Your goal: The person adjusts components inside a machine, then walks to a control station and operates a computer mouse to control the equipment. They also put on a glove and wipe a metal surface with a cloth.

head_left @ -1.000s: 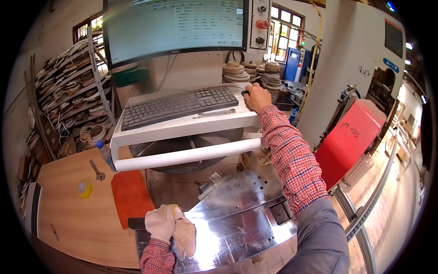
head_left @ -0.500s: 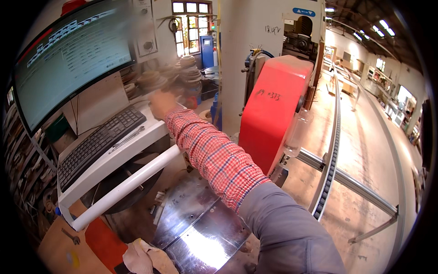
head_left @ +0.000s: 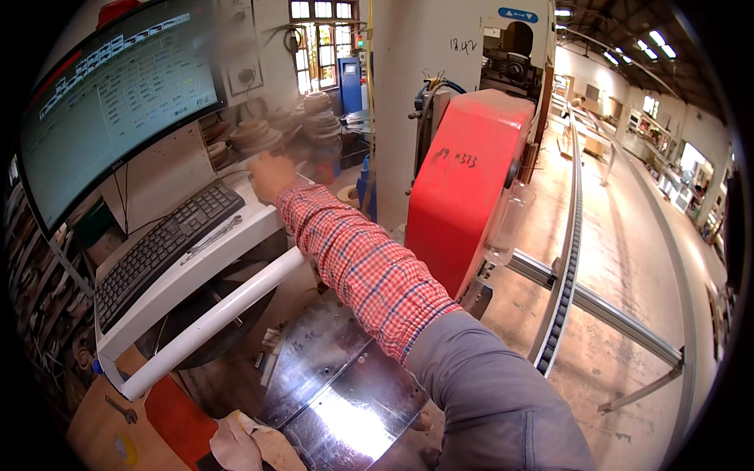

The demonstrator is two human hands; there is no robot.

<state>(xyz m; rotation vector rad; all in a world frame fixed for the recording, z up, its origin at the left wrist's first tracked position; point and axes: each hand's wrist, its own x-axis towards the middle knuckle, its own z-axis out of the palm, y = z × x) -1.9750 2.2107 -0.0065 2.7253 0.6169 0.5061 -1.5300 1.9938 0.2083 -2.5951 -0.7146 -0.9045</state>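
One red machine housing (head_left: pixel 463 188) stood right. The right hand (head_left: pixel 271 174) was rested on the white console desk (head_left: pixel 236 235), far of the keyboard (head_left: pixel 157 247); its fingers' grip could not be told. Stacked wooden discs (head_left: pixel 314 118) might be knocked by that blurred hand.

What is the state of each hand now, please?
Left hand: not in view; only a cloth shows at the lower edge.
Right hand: resting on the keyboard shelf corner; blurred, grip cannot be told.

White console shelf (head_left: pixel 236 235), black keyboard (head_left: pixel 161 250) flat on top
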